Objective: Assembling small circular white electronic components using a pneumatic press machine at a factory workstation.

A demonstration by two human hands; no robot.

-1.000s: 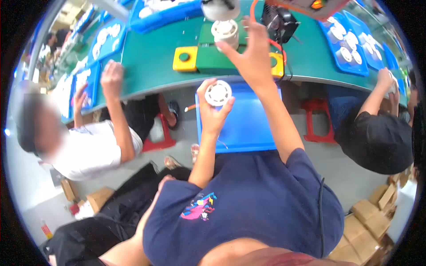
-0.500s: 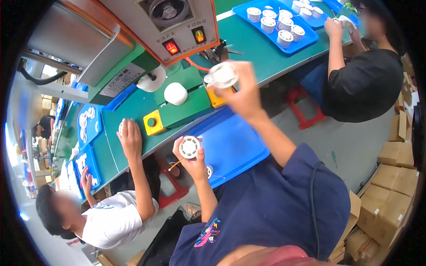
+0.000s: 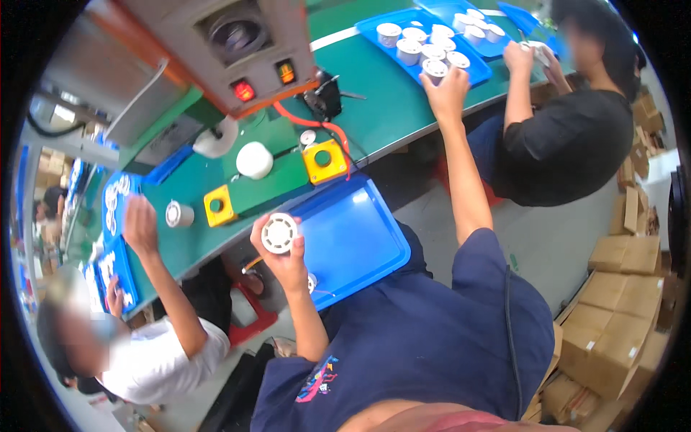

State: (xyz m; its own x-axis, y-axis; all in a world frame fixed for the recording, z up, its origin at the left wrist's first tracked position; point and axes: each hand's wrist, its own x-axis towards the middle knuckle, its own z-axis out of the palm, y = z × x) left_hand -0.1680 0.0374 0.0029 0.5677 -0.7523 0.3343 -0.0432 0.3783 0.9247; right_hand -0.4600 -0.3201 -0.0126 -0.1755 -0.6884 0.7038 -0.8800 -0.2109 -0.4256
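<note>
The left hand (image 3: 282,259) holds a white slotted part (image 3: 279,235) in a closed grip, thumb and fingers about its rim, its slotted face up; a thin wire (image 3: 252,266) sticks out on the left of that hand. This part is above the left end of the near tray (image 3: 360,230), a blue one between the table (image 3: 374,133) and the person's body. A small white piece (image 3: 312,282) shows beside the left wrist, partly hidden. The right arm reaches far out to the cup tray (image 3: 478,72), where the right hand (image 3: 448,90) has thumb and fingers around a white cup (image 3: 434,67) at the near edge; other white cups stand close behind it. On the table, a white cap (image 3: 254,160) rests on a green block (image 3: 272,186) between two yellow button boxes (image 3: 325,162), below the machine (image 3: 270,57) with its lit switches. A lone cup (image 3: 179,214) stands left of the boxes, near a co-worker's blurred hand (image 3: 140,225). At the right, another co-worker (image 3: 568,137) in black handles a white piece.
</note>
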